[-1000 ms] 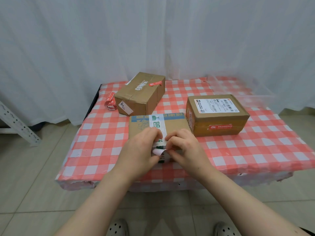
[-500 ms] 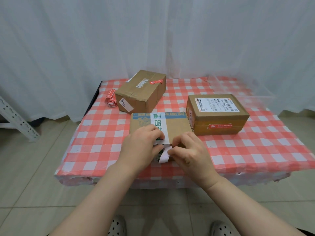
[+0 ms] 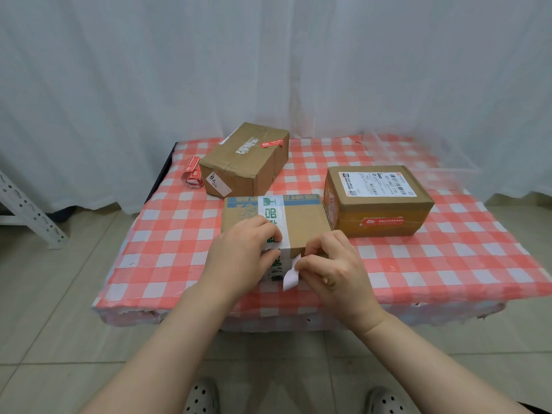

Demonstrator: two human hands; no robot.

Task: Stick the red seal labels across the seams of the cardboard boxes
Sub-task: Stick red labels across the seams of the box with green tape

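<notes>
The right hand [image 3: 331, 270] has drawn off to the right of the left hand [image 3: 242, 258] since a second ago. The small white paper strip [image 3: 291, 276] pinched in its fingers [image 3: 312, 261] now curls free below the front edge of the near cardboard box [image 3: 301, 225], a brown one with a blue printed band and white-and-green tape over its top. That box sits at the near middle of the counter [image 3: 167, 249], under a red-and-white checked cloth. The left hand's fingers are bent over the box's front edge, thumb on the front face, holding it steady.

I take this for the peeling step: a label being parted from its backing, not yet laid. Next the sticky face wants bringing flat across the seam and pressing down.

Two more brown cardboard boxes, the far-left box [image 3: 245, 165] and the right-hand box [image 3: 379, 201], each already carry a red seal label [image 3: 271, 143] [image 3: 383, 221]. A folded bundle of red labels [image 3: 193, 174] lies just beside the far-left box.

No red shows on the strip, so I cannot tell whether it is label or backing. The hands hide the near box's front seam.
</notes>
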